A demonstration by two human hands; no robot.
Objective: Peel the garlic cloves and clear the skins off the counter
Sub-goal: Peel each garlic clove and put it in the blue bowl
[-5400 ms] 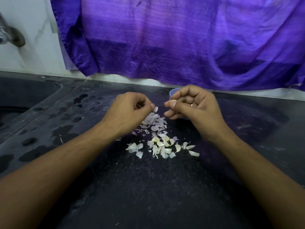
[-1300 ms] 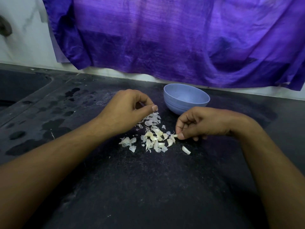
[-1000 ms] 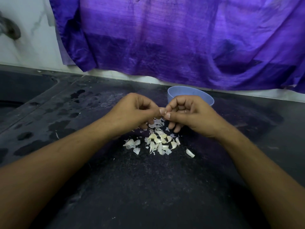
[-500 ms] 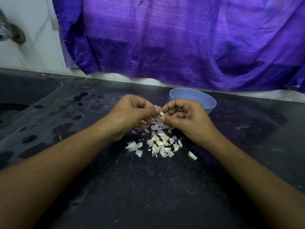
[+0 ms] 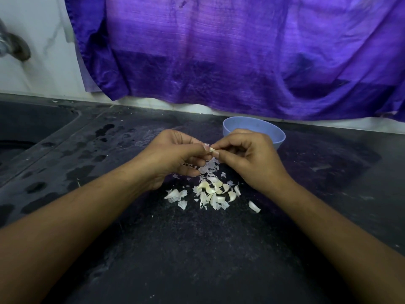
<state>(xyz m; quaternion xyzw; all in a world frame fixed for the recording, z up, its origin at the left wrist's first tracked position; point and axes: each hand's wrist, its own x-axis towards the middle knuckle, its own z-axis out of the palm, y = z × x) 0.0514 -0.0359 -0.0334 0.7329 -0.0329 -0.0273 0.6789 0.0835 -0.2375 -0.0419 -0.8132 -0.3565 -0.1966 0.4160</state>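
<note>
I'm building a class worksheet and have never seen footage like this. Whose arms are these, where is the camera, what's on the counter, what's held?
No machine here: these are a person's two bare arms, filmed by one wide-angle camera worn on their head, looking forward and down, so the arms enter from below. The left hand and right hand meet above the dark counter, together pinching a small garlic clove at their fingertips. Beneath lies a pile of papery garlic skins and cloves, with one clove apart to its right. Behind the right hand stands a blue bowl; its contents are hidden. A purple cloth hangs on the wall behind, and a sink is at the left.
</note>
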